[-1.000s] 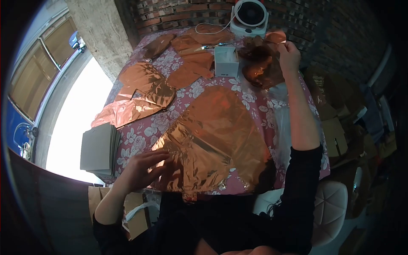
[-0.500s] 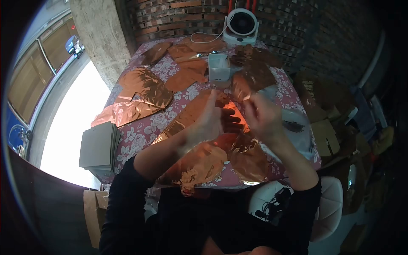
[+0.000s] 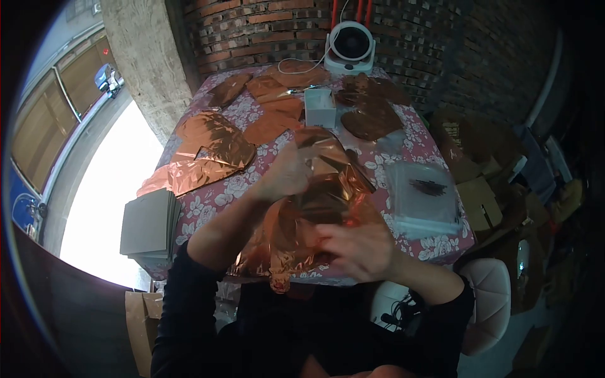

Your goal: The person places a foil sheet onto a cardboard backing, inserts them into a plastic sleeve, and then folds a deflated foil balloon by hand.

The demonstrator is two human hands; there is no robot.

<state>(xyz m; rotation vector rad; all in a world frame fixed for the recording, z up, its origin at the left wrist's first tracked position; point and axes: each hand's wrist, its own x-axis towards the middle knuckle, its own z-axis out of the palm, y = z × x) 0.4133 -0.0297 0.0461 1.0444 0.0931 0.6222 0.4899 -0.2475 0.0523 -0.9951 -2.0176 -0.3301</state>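
A large copper-coloured foil balloon (image 3: 328, 183), flat and creased, lies across the front middle of the table under both hands. My left hand (image 3: 287, 170) is closed at its upper left edge, fingers curled over the foil. My right hand (image 3: 362, 249) is lower down at the right, blurred, with its fingers stretched out leftward over the foil. Near the front edge, a crumpled foil end (image 3: 280, 280) hangs slightly over the table's rim.
Other flat foil pieces (image 3: 214, 151) lie at the left and back. A white box (image 3: 320, 108) stands behind the hands, a fan (image 3: 350, 47) at the back. Grey cards (image 3: 148, 220) are stacked at left, clear plastic bags (image 3: 422, 195) at right. A white chair (image 3: 488, 302) stands at lower right.
My right hand has moved down toward the table's front and its closed fingers have stretched out. My left hand has shifted slightly left and curled. The foil between them has been spread and moved.
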